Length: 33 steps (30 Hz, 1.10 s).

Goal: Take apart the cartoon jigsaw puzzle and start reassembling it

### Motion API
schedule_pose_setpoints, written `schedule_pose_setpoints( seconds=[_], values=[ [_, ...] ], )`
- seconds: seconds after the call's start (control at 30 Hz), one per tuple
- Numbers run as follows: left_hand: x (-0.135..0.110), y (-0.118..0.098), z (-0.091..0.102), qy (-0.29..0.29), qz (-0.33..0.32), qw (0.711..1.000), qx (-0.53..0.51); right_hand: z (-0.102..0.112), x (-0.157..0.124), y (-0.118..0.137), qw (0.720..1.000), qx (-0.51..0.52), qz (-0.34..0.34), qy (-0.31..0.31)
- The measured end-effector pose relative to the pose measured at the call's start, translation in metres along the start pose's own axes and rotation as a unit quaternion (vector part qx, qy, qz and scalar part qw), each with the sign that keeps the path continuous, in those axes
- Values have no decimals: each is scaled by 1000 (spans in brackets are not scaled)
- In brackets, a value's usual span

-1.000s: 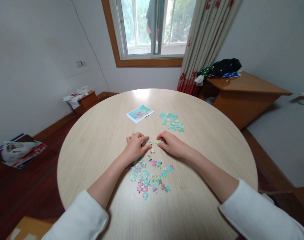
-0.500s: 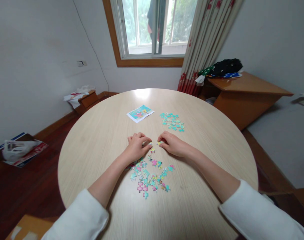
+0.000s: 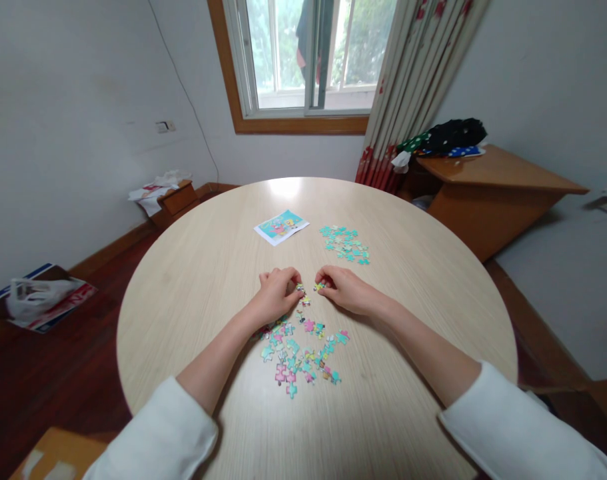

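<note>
Both my hands rest on a round pale wooden table (image 3: pixel 193 267), close together near its middle. My left hand (image 3: pixel 276 293) has its fingers curled and pinches a small jigsaw piece (image 3: pixel 300 289) at its fingertips. My right hand (image 3: pixel 346 289) is also curled and pinches another small piece (image 3: pixel 319 287). The two pieces are a few centimetres apart. A loose scatter of pink and turquoise jigsaw pieces (image 3: pixel 298 353) lies just below my hands. A second group of turquoise pieces (image 3: pixel 346 243) lies farther away on the right, beside a small picture card (image 3: pixel 281 227).
A wooden desk (image 3: pixel 493 187) with dark clothes on it stands at the right, next to a curtain (image 3: pixel 413 87) and a window (image 3: pixel 308 53). A plastic bag on a flat box (image 3: pixel 38 297) lies on the dark floor at the left.
Both hands have lifted their fingertips slightly and now pinch their pieces; the left hand's fingers have drawn in. The camera shifted a little.
</note>
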<state>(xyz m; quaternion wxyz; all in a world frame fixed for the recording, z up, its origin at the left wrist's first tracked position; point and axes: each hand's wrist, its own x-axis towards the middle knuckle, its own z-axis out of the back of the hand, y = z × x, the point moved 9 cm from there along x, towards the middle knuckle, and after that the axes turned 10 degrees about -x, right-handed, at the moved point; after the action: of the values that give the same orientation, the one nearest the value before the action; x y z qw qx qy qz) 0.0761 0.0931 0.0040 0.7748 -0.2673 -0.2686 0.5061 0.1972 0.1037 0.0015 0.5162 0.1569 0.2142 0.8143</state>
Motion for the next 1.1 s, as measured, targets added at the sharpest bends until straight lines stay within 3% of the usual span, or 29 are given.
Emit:
schedule_pose_setpoints(
  seconds=[0.23,0.4,0.73,1.1],
  values=[
    [1,-3,4,-22,-17,999,-22,2,0,6,1000,11,15,-5],
    [1,-1,15,-67,-17,993,-101,3,0,11,999,6,36,-11],
    [3,5,25,-100,-22,981,-167,10,5,1,989,51,41,-133],
    [7,28,27,-125,2,949,-291,12,3,-5,977,94,49,-186]
  ],
)
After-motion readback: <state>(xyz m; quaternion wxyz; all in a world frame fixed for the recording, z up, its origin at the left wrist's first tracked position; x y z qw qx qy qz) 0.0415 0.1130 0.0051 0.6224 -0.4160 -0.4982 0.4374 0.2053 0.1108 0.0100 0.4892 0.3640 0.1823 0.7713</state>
